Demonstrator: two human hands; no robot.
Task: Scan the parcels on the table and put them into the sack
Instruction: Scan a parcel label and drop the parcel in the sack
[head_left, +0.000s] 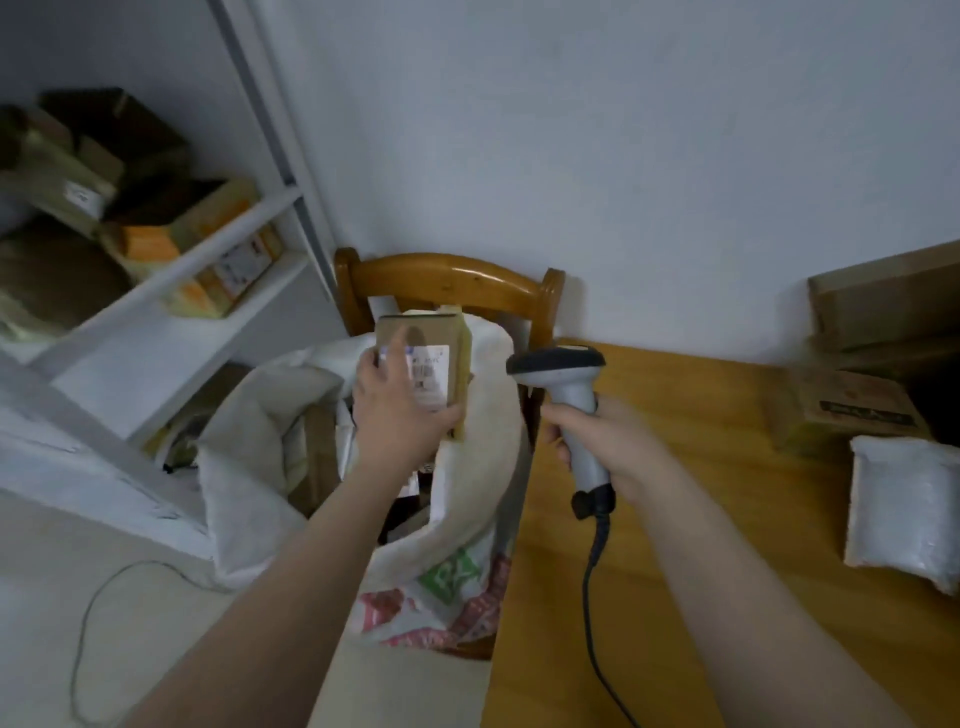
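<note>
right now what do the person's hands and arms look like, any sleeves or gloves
The left hand and right hand are bare: no gloves, rings or watch visible. The left forearm and right forearm are bare too, with no sleeve in view.

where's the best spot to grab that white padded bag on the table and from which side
Pinch the white padded bag along its left long edge, coming from the left over the table. It lies flat and looks soft, so thumb on top and fingers slid under probably suits it. A cardboard box crowds its far end; its right side is out of view.
</note>
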